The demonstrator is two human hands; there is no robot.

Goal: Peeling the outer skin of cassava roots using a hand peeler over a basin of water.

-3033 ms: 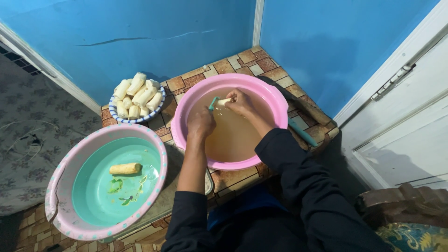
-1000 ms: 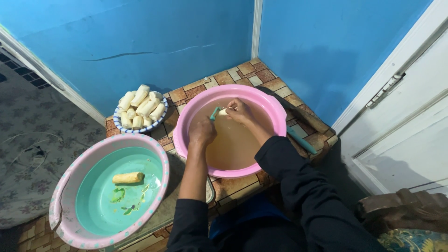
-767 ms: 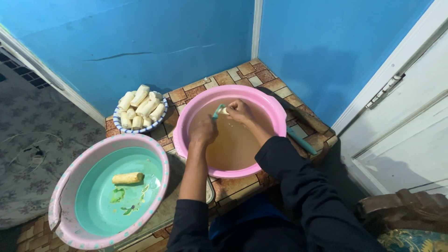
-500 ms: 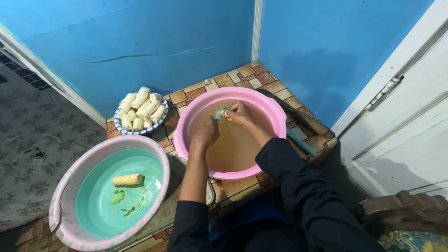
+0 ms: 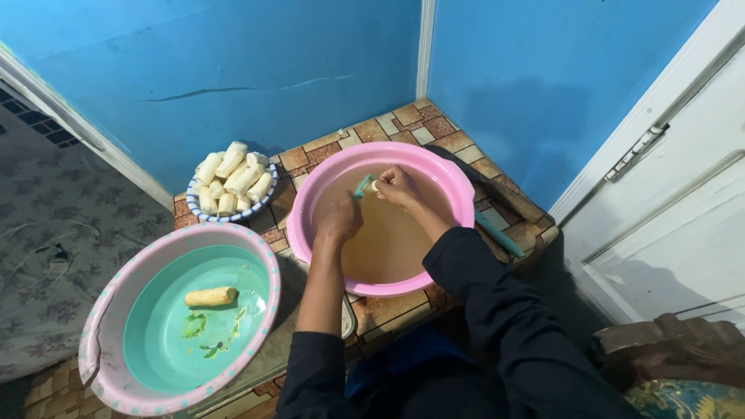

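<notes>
Nearest the camera, dark long sleeves are reaching forward, the left one pushed up to bare the forearm. To the left, a wide round plastic basin with a teal inside and a pale pink dotted rim (image 5: 99, 341) is sitting on the patterned floor, holding one peeled, pale yellow cylindrical piece (image 5: 210, 296) and a few green peel scraps (image 5: 194, 324). Farther on, the left hand (image 5: 338, 219) is curling its fingers around a slim green-handled tool (image 5: 362, 186), while the right hand (image 5: 397, 186) is pinching a small pale piece (image 5: 373, 186) against it; both are hovering over a glossy pink plastic basin (image 5: 458, 194) filled with cloudy brownish water. This basin is resting on a low surface covered in a brown and tan stone-pattern sheet (image 5: 396, 122). A teal stick-like object (image 5: 499, 233) is lying just beside the basin's right rim. Beyond, a blue-and-white bowl (image 5: 233, 216) is carrying a heap of smooth peeled pale pieces (image 5: 230, 180). Matte blue walls (image 5: 233, 62) are meeting at a white corner strip, and a white panelled door (image 5: 683, 202) is standing at the right.
</notes>
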